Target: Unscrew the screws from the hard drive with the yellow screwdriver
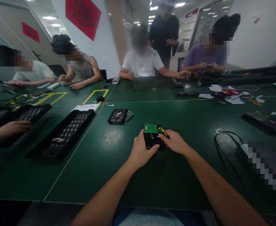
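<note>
A black hard drive (152, 138) with a green circuit board (151, 128) on its upper face is in front of me. My left hand (141, 152) grips its left side, the thumb lying over the near edge. Between the thumb and fingers of my right hand (175, 142) is a black and yellow screwdriver (163, 132), slanting beside the drive's right edge. Whether those fingers also touch the drive is hard to make out. Farther off to the left lies another dark hard drive (117, 116), with a loose circuit board (129, 115) against its right side.
A long black tray (64, 131) lies on the green table (100, 175) to the left, near another person's hand (19, 127). At right are a black device (264, 121) and a looped cable (217, 147). Papers and red scissors (230, 92) lie farther back. Several people sit across the table.
</note>
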Available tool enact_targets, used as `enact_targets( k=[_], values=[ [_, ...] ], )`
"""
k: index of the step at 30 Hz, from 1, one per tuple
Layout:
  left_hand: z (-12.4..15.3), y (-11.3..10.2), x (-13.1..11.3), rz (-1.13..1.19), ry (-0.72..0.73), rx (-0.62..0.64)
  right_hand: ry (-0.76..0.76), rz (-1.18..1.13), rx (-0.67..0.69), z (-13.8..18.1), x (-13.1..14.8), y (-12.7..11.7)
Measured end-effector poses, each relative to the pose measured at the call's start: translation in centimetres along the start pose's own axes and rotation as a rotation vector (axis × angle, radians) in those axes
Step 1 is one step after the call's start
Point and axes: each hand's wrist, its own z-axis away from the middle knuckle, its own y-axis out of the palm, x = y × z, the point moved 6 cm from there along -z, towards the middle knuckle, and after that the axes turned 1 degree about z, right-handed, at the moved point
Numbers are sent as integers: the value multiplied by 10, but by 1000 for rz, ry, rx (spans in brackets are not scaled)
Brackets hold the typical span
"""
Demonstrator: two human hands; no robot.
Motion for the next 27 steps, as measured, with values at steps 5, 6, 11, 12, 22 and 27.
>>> enact_targets(
  k=[5,6,11,12,22,27],
  values=[
    [13,3,-1,-291,7,-73,-44,-205,105,2,6,19],
    [14,5,0,-340,-13,-86,-37,-232,113,2,6,21],
    [12,15,0,-474,-51,-124,5,-192,86,-1,3,24],
    [12,15,0,-481,-50,-124,-11,-132,51,-2,3,23],
    [30,-34,31,-371,-57,-172,-2,332,-187,-3,-9,-3],
    [50,-71,60,-395,-72,-231,92,325,-142,-4,-6,-3]
  ],
)
